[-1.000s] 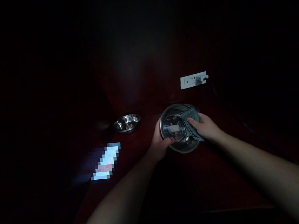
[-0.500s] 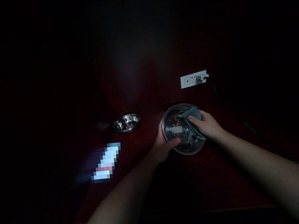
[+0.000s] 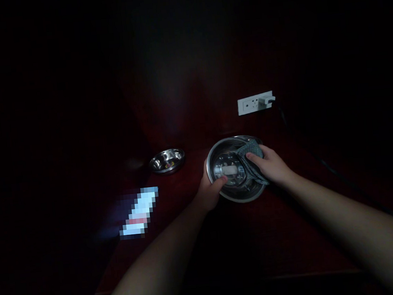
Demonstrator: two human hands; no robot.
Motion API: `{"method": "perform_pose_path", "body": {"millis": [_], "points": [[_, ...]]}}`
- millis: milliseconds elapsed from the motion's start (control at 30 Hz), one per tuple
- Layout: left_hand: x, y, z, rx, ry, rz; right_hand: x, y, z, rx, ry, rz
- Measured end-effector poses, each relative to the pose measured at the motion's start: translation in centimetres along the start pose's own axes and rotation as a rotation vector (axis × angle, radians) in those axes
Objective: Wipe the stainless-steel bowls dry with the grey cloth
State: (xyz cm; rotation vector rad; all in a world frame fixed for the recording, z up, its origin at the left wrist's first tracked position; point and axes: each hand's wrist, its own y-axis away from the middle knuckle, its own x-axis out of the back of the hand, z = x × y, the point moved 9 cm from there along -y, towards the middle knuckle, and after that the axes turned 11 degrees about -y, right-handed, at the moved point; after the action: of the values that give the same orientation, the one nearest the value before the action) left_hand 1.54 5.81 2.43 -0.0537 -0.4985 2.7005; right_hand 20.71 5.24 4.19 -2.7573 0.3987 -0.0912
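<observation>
In dim light, my left hand [image 3: 210, 190] grips the near left rim of a shiny steel bowl [image 3: 232, 174], thumb hooked inside it. The bowl is tilted toward me above a dark red table [image 3: 198, 240]. My right hand [image 3: 269, 166] presses a grey patterned cloth [image 3: 250, 165] against the bowl's right inner wall and rim, fingers closed on the cloth.
A second, smaller steel bowl [image 3: 167, 161] sits on the table to the left. A bright blurred rectangle [image 3: 139, 212] lies near the table's left edge. A white wall socket [image 3: 255, 103] with a plug and dark cable is behind the bowl. The surroundings are black.
The bowl has shifted slightly left and turned in my hands. My left thumb has moved along the rim, and the cloth has slid on the bowl's right side.
</observation>
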Motion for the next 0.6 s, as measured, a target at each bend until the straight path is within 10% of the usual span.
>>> {"method": "perform_pose_path", "body": {"millis": [600], "points": [[0.03,-0.05,0.74,-0.024,-0.027,0.015,-0.29,0.37,-0.6,0.009,0.015,-0.039]]}}
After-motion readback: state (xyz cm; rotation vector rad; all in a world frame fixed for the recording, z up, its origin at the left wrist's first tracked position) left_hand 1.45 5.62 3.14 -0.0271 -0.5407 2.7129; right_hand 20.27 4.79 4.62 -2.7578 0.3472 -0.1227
